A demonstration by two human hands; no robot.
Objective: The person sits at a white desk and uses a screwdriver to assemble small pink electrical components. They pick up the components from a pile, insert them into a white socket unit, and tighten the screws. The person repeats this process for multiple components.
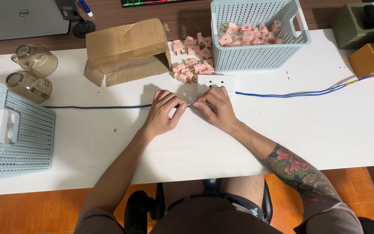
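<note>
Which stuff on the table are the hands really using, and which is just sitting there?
In use: left hand and right hand pinching a thin wire end; dark cable; white socket plate.

Just sitting: pink plugs, blue basket, cardboard box, glass jars.

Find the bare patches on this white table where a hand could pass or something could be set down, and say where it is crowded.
Free: the wide strip of table right of the right hand, below the blue cable; also between the left hand and the left basket. Crowded: the back edge, with cardboard box, pink plugs and far basket.
</note>
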